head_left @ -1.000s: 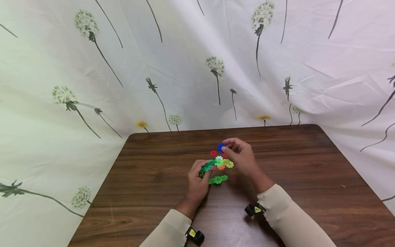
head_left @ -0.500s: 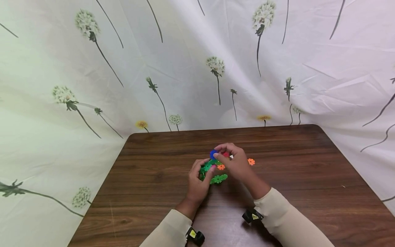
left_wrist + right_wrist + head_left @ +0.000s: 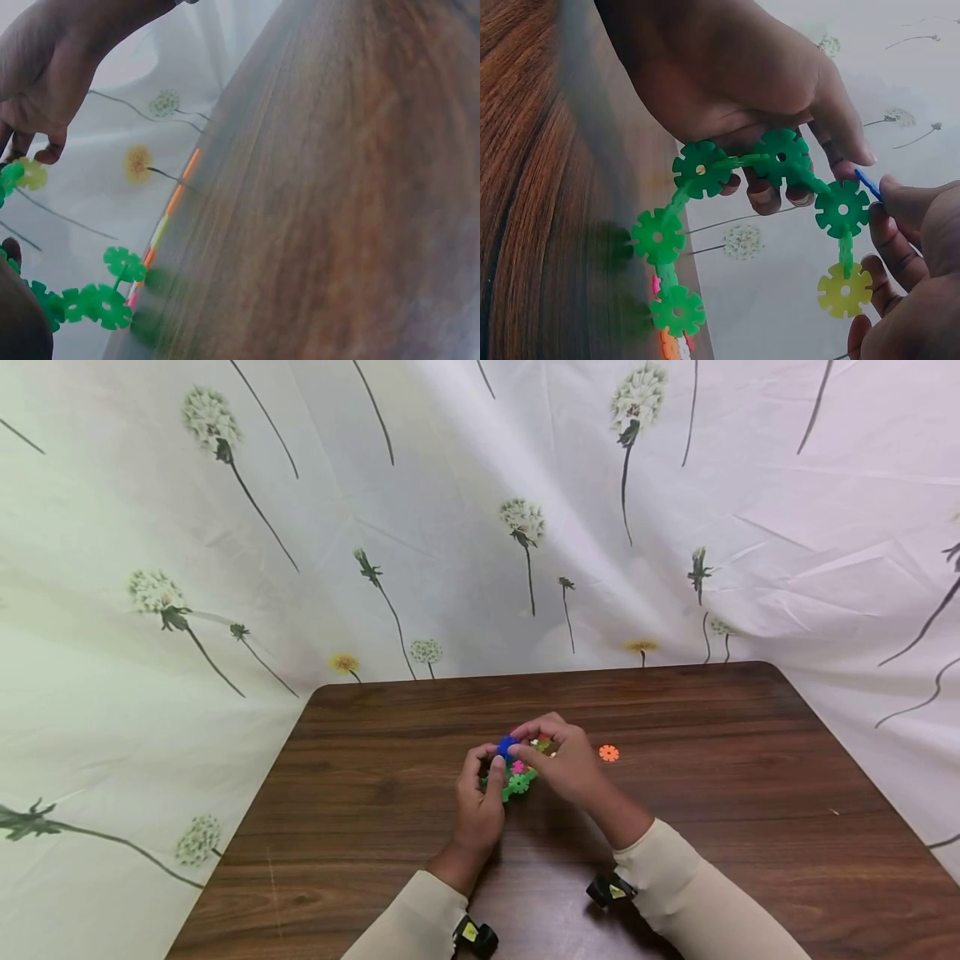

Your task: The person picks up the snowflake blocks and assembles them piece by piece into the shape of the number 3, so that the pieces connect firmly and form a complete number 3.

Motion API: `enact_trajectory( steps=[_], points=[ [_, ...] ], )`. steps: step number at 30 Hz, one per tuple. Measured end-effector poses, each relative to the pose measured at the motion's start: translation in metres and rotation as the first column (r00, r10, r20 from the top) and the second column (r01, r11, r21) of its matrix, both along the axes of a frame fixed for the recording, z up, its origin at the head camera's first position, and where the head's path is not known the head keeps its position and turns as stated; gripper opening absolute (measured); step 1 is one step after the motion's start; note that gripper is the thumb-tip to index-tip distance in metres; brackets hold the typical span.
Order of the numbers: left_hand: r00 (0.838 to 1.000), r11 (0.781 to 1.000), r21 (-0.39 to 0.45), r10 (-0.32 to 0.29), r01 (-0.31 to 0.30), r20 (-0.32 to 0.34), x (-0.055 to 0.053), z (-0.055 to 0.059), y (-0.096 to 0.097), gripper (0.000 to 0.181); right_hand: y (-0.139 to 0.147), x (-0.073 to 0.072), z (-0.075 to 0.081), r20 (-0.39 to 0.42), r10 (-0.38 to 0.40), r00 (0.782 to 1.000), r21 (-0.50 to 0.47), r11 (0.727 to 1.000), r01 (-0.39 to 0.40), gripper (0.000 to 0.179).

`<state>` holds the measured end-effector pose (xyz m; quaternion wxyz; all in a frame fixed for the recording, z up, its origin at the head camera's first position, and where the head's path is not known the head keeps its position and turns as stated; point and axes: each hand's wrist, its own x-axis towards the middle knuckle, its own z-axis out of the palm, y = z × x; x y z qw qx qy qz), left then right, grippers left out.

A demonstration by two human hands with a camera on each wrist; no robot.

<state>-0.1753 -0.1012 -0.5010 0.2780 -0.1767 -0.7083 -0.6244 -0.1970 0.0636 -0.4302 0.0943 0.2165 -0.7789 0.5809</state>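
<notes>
My left hand [image 3: 478,810] grips a curved chain of interlocking flower-shaped discs [image 3: 658,237], mostly green. In the right wrist view a yellow disc [image 3: 844,290] forms the chain's end, close by the right hand's fingers. Between thumb and fingers, my right hand [image 3: 576,767] pinches a blue disc [image 3: 507,746], seen edge-on in the right wrist view. The blue disc is right at the left fingertips and the upper green disc [image 3: 842,209]. In the head view the hands hide much of the chain.
An orange disc [image 3: 609,752] lies on the brown wooden table [image 3: 360,843], right of the hands. Several more loose discs lie behind the hands, among them a pink one [image 3: 518,767]. A curtain [image 3: 450,527] with dandelion prints hangs past the table's far edge.
My right hand has moved left and slightly down with the blue disc, bringing it to the left fingertips. The chain has turned in the left hand. The orange disc at right has come into view.
</notes>
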Motion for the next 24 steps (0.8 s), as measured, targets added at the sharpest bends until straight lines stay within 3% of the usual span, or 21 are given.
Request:
enact_trajectory(
  steps=[9,13,19,24],
  points=[
    [0.994,0.995,0.100,-0.009,-0.002,0.110,0.001,0.004,0.002,0.018,0.004,-0.005,-0.004,-0.071,0.066,0.995,0.064,0.996,-0.061,0.016],
    [0.990,0.992,0.123,-0.018,0.001,0.139,0.001,0.005,0.002,0.021,0.007,-0.010,-0.008,-0.055,0.110,0.992,0.100,0.990,-0.104,0.018],
    [0.991,0.988,0.157,-0.024,0.003,0.129,-0.001,0.005,0.002,0.024,0.007,-0.013,-0.010,-0.044,0.130,0.991,0.114,0.986,-0.124,0.012],
    [0.994,0.987,0.155,0.022,-0.038,0.103,-0.002,0.005,0.001,0.022,0.005,-0.013,-0.009,-0.057,0.120,0.991,0.109,0.988,-0.114,0.004]
  ],
)
